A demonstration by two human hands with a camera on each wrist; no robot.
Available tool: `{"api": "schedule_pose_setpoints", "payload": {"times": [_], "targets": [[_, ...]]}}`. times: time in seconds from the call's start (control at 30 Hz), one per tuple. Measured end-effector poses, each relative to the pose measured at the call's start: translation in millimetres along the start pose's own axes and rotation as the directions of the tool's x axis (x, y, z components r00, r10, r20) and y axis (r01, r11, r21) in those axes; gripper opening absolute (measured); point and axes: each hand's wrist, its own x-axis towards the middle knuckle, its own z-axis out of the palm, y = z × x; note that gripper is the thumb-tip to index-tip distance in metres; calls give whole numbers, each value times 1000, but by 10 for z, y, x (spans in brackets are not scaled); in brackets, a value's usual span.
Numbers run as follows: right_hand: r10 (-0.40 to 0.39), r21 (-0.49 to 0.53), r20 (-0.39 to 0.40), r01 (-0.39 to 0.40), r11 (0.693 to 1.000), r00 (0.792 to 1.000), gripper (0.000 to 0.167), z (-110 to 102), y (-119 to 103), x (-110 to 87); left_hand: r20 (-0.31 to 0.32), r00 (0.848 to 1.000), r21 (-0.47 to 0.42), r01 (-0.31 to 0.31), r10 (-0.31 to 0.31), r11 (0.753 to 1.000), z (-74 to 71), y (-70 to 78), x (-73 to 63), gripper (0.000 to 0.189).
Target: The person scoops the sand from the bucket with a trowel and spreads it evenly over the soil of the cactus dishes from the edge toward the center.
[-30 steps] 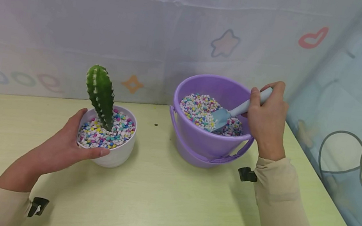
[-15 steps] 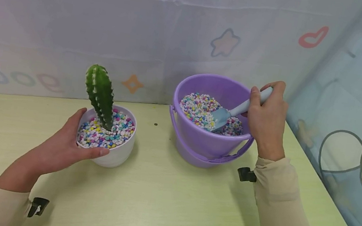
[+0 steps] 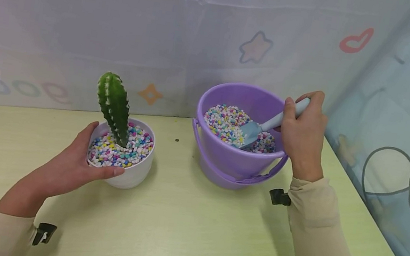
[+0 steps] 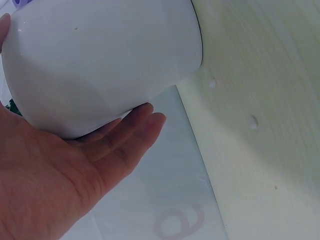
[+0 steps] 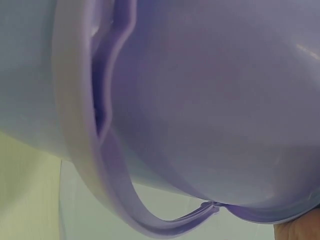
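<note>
On the left of the head view, a green cactus leans in a white flowerpot filled with multicoloured pebbles. My left hand holds this pot from its left side, thumb across the front below the rim. In the left wrist view the fingers lie along the pot's wall. My right hand grips the handle of a light blue scoop over the right rim of a purple bucket. The scoop slants down, its blade partly sunk in the pebbles there.
The bucket's bail handle hangs down its front. A pale wooden table carries pot and bucket, with a small dark speck between them. Printed cloth stands behind the table and along its right side.
</note>
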Motion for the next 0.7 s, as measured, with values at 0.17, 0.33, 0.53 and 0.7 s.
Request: {"api": "schedule_pose_setpoints", "payload": {"times": [0.17,0.33,0.53,0.7], "targets": [[-1,-3,-2,1,1000,1000,36,-1,1,-2,1,1000,8,2,-2,1000,-3,-8,5,118],[6,-7,-3,-6,1000,1000,36,-1,0,0,1,1000,6,-10,10,1000,-3,-17,13,117],[2,-13,-7,-2,1000,1000,36,0,-1,0,3,1000,2,-10,10,1000,-3,-7,9,116],[3,-19,-8,-4,1000,1000,36,-1,1,2,6,1000,-2,1,-1,1000,-6,6,3,116]]}}
